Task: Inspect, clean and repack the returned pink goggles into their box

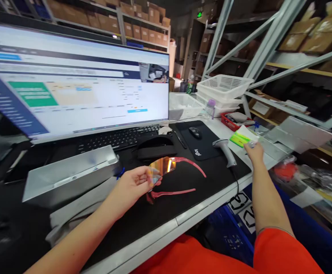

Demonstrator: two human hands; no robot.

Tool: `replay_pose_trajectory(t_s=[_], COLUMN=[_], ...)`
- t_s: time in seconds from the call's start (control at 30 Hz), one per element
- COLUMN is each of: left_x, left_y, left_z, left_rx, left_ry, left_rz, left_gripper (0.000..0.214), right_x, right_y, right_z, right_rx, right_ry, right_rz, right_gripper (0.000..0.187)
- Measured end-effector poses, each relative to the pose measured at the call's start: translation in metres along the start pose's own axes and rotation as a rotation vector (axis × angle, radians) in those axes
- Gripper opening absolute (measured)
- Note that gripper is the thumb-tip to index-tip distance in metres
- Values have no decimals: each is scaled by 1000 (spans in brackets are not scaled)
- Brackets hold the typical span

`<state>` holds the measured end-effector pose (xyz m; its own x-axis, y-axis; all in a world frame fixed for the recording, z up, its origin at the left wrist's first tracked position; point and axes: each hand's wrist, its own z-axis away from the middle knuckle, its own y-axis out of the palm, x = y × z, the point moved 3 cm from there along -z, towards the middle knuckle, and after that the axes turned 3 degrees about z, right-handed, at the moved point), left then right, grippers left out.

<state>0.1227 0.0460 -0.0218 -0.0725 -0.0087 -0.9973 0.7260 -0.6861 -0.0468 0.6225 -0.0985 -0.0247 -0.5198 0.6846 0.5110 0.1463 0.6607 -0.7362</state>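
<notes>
Over the black desk mat, my left hand [139,180] is closed on a pair of sunglasses [166,166]. Its lens is mirrored orange, and both pink temples stick out to the right, unfolded. My right hand [254,153] reaches to the desk's right side, fingers pinched at the end of a yellow-green packet [239,139]. Something small and shiny shows at those fingertips, too unclear to name. A grey barcode scanner [225,151] lies left of that hand. Beyond the sunglasses rests a black glasses case [157,147].
An open silver-white box [71,177] and grey cloth [83,207] lie to the left. Behind are a monitor [103,95], a keyboard [117,139] and a mouse [195,132]. White baskets [224,85] and a red tray [231,123] stand at the back right. A blue crate [231,236] sits below the desk edge.
</notes>
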Motion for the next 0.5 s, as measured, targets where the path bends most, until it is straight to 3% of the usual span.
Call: replay_pose_trajectory(t_s=[0.13, 0.17, 0.27, 0.33, 0.4, 0.5], left_x=[5, 4, 1, -2, -3, -3], left_y=[6, 7, 11, 13, 16, 23], left_z=[6, 8, 18, 24, 27, 27], left_rx=[-24, -32, -63, -81, -95, -95], left_ry=[80, 119, 215, 249, 265, 263], left_rz=[-117, -171, -360, -461, -505, -515], left_gripper=[19, 18, 21, 24, 28, 30], right_x=[41, 55, 101, 122, 136, 146], right_y=[-23, -33, -68, -88, -97, -102], right_z=[13, 27, 99, 153, 197, 231], right_rx=[11, 40, 266, 371, 521, 662], right_ry=[-77, -160, -655, -880, -1039, -1162], right_rz=[-218, -307, -686, -663, -487, -264], right_gripper=[48, 55, 84, 93, 79, 70])
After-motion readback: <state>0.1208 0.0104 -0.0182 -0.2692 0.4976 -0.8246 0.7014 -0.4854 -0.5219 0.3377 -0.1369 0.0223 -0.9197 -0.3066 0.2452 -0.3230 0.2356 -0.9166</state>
